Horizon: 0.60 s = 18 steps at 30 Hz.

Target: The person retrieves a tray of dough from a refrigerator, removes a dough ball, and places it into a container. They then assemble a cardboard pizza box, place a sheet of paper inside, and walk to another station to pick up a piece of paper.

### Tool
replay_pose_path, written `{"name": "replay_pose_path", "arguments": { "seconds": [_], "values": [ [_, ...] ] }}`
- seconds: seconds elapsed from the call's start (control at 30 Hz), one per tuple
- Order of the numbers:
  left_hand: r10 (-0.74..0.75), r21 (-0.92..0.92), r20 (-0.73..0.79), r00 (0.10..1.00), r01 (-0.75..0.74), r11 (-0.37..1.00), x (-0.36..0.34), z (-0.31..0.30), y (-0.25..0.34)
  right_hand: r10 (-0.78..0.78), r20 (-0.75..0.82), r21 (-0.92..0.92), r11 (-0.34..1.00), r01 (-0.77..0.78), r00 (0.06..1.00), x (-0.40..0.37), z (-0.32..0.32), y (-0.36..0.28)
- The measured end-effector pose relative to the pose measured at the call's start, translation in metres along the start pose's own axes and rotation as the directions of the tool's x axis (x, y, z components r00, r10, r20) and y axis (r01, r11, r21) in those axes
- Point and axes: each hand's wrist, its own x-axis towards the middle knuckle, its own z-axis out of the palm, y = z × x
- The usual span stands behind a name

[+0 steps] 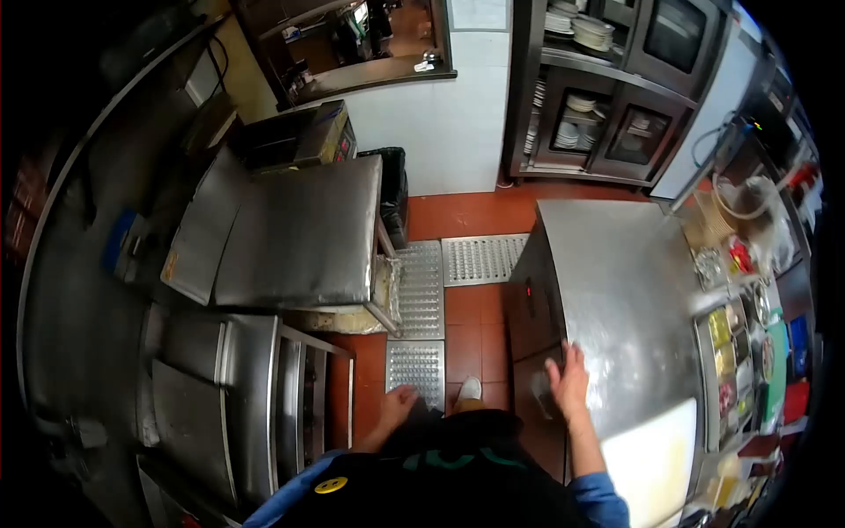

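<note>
My right hand (pixel 570 380) is at the left edge of the steel counter (pixel 625 282), fingers apart and holding nothing; whether it touches the edge is unclear. Below it on the counter lies a white cutting board (pixel 650 462). My left hand (pixel 399 407) hangs low over the perforated metal floor grate (pixel 415 363), fingers curled together, with nothing visible in it. A white shoe (pixel 470 388) shows on the red tiles between my hands.
Left stand a steel table (pixel 299 233), a steel frame unit (pixel 249 378) and a black-lined bin (pixel 394 198). Ahead is a cabinet (pixel 607 84) with stacked plates. Ingredient trays (pixel 723 370) line the counter's right side.
</note>
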Motion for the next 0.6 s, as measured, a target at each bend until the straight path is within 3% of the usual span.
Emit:
{"name": "replay_pose_path", "arguments": {
  "seconds": [0.03, 0.07, 0.13, 0.2, 0.23, 0.3, 0.33, 0.4, 0.43, 0.5, 0.6],
  "values": [
    [0.072, 0.033, -0.062, 0.995, -0.071, 0.997, 0.022, -0.011, 0.039, -0.008, -0.004, -0.023, 1.000, 0.008, 1.000, 0.048, 0.004, 0.001],
    [0.123, 0.008, -0.150, 0.981, -0.123, 0.992, 0.048, -0.022, 0.074, 0.058, 0.066, 0.128, 0.990, -0.066, 0.996, 0.101, -0.011, -0.017],
    [0.187, -0.019, -0.299, 0.936, -0.202, 0.979, 0.109, -0.053, 0.145, -0.128, -0.046, -0.153, 0.981, 0.120, 0.991, 0.182, 0.012, -0.002],
    [0.224, 0.025, -0.391, 0.893, -0.233, 0.972, 0.170, -0.077, 0.195, -0.080, -0.008, -0.105, 0.991, 0.079, 0.997, 0.265, 0.028, 0.019],
    [0.247, 0.077, -0.424, 0.871, -0.237, 0.968, 0.204, -0.086, 0.207, -0.057, -0.032, -0.167, 0.985, 0.051, 0.998, 0.296, 0.048, 0.049],
    [0.407, 0.338, -0.435, 0.803, -0.274, 0.900, 0.281, -0.105, 0.219, 0.067, -0.074, -0.270, 0.959, -0.084, 0.995, 0.345, 0.080, 0.078],
    [0.406, 0.341, -0.435, 0.804, -0.270, 0.901, 0.324, -0.113, 0.218, 0.157, -0.100, -0.318, 0.930, -0.181, 0.982, 0.366, 0.082, 0.084],
    [0.451, 0.478, -0.373, 0.811, -0.248, 0.842, 0.402, -0.133, 0.211, 0.096, -0.332, -0.300, 0.933, -0.201, 0.938, 0.379, 0.104, 0.110],
    [0.455, 0.482, -0.386, 0.802, -0.245, 0.841, 0.442, -0.140, 0.209, 0.184, -0.308, -0.348, 0.891, -0.291, 0.933, 0.383, 0.103, 0.106],
    [0.506, 0.615, -0.357, 0.785, -0.210, 0.760, 0.500, -0.148, 0.199, 0.147, -0.253, -0.395, 0.886, -0.241, 0.956, 0.384, 0.095, 0.096],
    [0.502, 0.627, -0.339, 0.795, -0.207, 0.751, 0.564, -0.144, 0.196, 0.193, -0.174, -0.355, 0.902, -0.244, 0.966, 0.384, 0.086, 0.088]
  ]
}}
